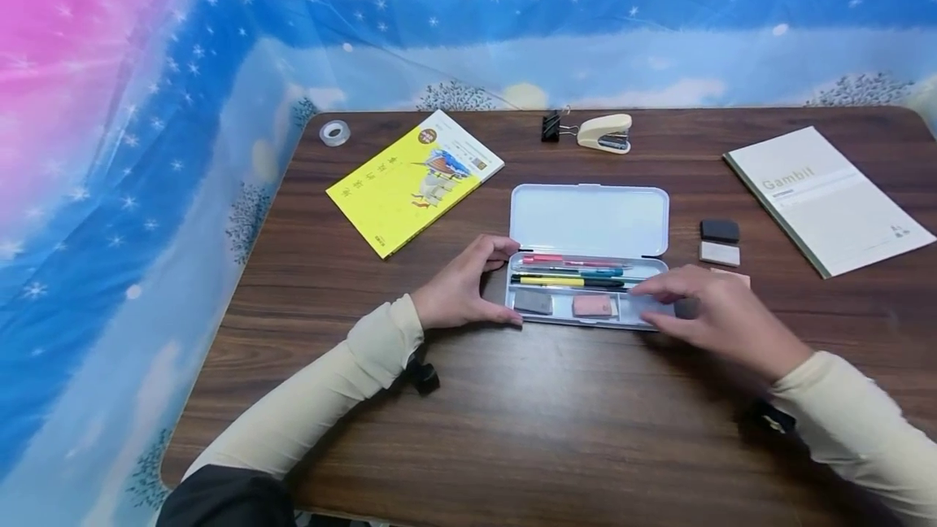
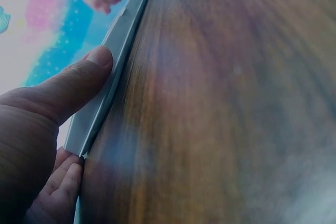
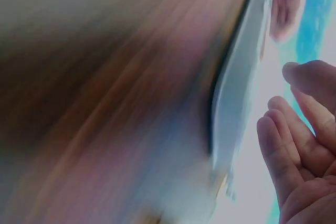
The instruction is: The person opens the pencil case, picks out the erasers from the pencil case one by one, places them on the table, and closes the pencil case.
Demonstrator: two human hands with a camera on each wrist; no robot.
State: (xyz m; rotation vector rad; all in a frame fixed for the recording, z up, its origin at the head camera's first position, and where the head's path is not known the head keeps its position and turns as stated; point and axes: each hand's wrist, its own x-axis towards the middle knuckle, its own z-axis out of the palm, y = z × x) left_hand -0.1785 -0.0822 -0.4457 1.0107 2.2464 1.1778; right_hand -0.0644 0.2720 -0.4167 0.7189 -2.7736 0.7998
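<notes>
A white pencil case [image 1: 589, 220] lies on the table with its lid tipped back. In its long section are a red pen [image 1: 543, 259], a teal-ended pen [image 1: 603, 272] and a yellow-and-black pen [image 1: 564, 280]. The front compartments hold a grey eraser [image 1: 533, 302] and a pink eraser [image 1: 594, 306]. My left hand [image 1: 461, 283] grips the case's left end, thumb [image 2: 98, 56] along the front wall and fingers at the back corner. Over the right end hovers my right hand [image 1: 713, 315], fingers loosely bent, nothing between them in the right wrist view.
Right of the case lie a black eraser [image 1: 720, 230], a white eraser [image 1: 720, 253] and a pinkish block [image 1: 734, 275] partly hidden by my right hand. Farther out are a yellow book [image 1: 395, 193], tape roll [image 1: 334, 133], binder clip [image 1: 551, 128], stapler [image 1: 606, 133] and notebook [image 1: 827, 193].
</notes>
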